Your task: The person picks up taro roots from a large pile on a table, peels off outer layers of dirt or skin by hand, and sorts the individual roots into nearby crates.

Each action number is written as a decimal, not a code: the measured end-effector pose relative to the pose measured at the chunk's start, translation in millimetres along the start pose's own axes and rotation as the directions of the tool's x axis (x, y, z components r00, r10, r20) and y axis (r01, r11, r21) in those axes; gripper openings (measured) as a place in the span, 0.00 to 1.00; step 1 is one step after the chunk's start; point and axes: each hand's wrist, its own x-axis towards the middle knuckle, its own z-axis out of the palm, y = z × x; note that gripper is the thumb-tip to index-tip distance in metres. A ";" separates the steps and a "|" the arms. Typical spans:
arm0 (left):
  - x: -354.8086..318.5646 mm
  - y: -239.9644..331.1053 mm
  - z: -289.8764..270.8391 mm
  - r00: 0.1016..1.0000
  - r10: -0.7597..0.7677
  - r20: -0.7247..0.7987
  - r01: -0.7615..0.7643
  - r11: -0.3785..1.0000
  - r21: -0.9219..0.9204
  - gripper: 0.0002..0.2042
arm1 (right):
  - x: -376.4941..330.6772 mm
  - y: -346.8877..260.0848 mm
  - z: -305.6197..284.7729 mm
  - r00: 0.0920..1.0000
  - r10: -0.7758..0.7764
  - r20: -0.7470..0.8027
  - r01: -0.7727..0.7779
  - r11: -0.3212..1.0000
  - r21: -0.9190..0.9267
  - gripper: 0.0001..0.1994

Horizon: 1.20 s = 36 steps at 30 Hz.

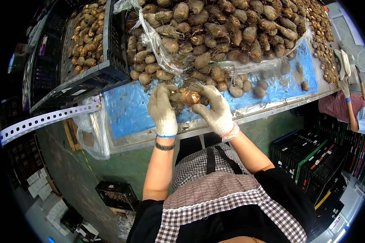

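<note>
Both my hands wear off-white knit gloves and meet over the near edge of a table covered in blue plastic. My right hand (215,108) is closed around a small brown taro root (190,98) with a pale, orange-tinged end toward me. My left hand (162,106) is curled at the left side of the same taro, its fingertips partly hidden among dark root fibres. Just beyond the gloves rises a big heap of hairy taro roots (235,30), lying on clear plastic sheeting (158,50). Several loose taros (236,91) rest on the blue sheet (127,106).
A black crate (108,60) of smaller taros stands at the left, beside a perforated white metal strip (48,121). Another person's gloved hand (344,87) is at the far right. Stacked black crates (308,162) stand lower right; a crate with taros (117,196) sits on the floor.
</note>
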 end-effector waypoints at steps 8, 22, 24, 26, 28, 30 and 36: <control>-17.0 -0.2 6.7 0.951 0.249 0.185 -0.296 0.907 0.300 0.07 | -0.2 3.6 1.3 0.996 0.073 -0.043 -0.064 0.981 0.185 0.26; -23.2 20.9 13.4 0.966 -0.110 0.233 0.061 0.977 0.206 0.21 | 12.1 -21.6 -12.8 0.998 0.001 -0.057 -0.005 0.997 -0.076 0.17; -20.4 21.0 10.8 0.957 -0.120 0.263 0.055 0.968 0.243 0.21 | 11.8 -23.0 -12.0 0.994 0.025 -0.102 -0.030 0.998 -0.047 0.14; -12.6 19.8 4.6 0.926 -0.192 0.323 0.081 0.942 0.327 0.22 | 11.7 -18.6 -11.6 0.986 0.053 -0.159 -0.051 0.999 0.019 0.11; -16.5 17.5 3.1 0.928 -0.117 0.355 -0.015 0.937 0.349 0.21 | 18.8 -10.0 -17.0 0.982 -0.075 -0.172 0.056 0.992 -0.115 0.08; -17.3 18.9 4.9 0.925 -0.129 0.357 -0.006 0.935 0.353 0.21 | 24.3 -5.2 -21.3 0.979 -0.138 -0.149 0.113 0.980 -0.164 0.09; -15.7 23.6 7.4 0.925 -0.210 0.317 0.106 0.943 0.316 0.21 | 37.2 1.9 -39.5 0.995 -0.008 -0.099 0.005 1.000 -0.028 0.09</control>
